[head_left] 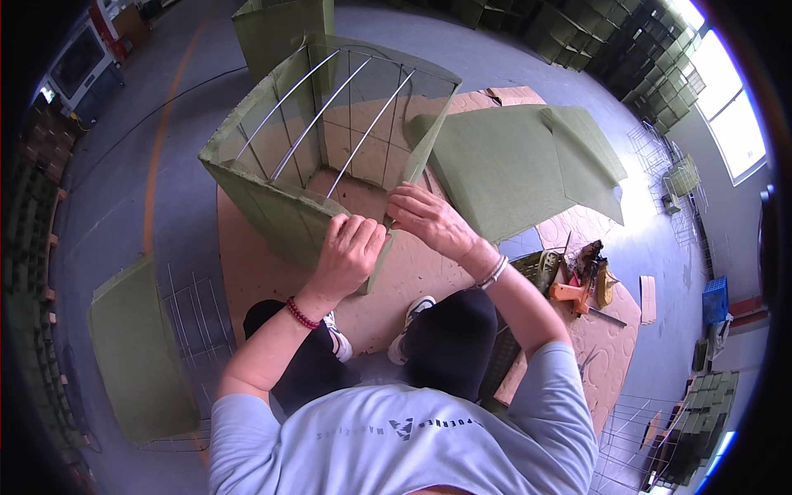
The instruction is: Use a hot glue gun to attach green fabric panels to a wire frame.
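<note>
In front of me, on brown cardboard, stands a box-shaped wire frame [358,142] with green mesh fabric [276,202] around its sides. Bare metal rods run across its upper opening. At the frame's near corner, my left hand [353,252] has its fingers closed over the folded fabric edge. My right hand [431,221] pinches the same green fabric just to the right, along the edge of the right side panel. The two hands almost meet. What lies under their fingertips is hidden.
A large green fabric sheet [520,165] lies right of the frame. An orange glue gun [571,294] rests by my right knee near a dark crate [503,351]. Leftward on the floor are a green panel [140,355] and wire grids [196,313]. Another green box [285,37] stands behind.
</note>
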Available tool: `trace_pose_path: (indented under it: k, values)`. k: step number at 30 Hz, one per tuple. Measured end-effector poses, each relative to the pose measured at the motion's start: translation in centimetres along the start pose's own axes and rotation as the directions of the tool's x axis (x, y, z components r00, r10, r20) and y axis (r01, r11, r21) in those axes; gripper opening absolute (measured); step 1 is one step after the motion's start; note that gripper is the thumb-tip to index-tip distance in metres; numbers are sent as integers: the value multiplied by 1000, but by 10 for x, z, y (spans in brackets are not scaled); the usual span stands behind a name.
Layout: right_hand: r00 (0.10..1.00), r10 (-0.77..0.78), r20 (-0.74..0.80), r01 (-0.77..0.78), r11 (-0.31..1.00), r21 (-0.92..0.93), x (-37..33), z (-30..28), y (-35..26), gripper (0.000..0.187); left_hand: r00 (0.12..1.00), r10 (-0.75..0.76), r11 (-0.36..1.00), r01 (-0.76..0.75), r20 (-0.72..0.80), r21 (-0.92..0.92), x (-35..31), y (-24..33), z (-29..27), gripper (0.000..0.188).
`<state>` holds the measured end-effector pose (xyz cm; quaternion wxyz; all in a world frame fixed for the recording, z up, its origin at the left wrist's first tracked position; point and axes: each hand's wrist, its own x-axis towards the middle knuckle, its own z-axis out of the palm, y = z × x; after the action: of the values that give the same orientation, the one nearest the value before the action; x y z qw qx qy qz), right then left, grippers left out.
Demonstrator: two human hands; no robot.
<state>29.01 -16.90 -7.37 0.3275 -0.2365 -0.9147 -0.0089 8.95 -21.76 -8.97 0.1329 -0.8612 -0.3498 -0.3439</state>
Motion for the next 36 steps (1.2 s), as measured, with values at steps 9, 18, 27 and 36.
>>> trace_pose_path:
  k: [9, 18, 27, 36]
  values:
    - [937, -236, 258, 168, 952, 257, 33, 4, -23, 17, 992, 90, 983, -75, 86, -165, -22, -22, -44, 20]
    - [897, -158, 414, -35, 906, 421, 58, 29, -36, 35, 989, -113, 989, 121, 98, -88, -44, -11, -66, 28]
    - [877, 214, 431, -379, 860, 343, 70, 29, -32, 26, 951, -307, 948, 303, 27, 100, -49, 22, -49, 21]
    - [971, -22, 239, 13, 999, 40, 47, 13, -22, 19, 936, -345, 938, 347, 63, -18, -72, -34, -79, 9]
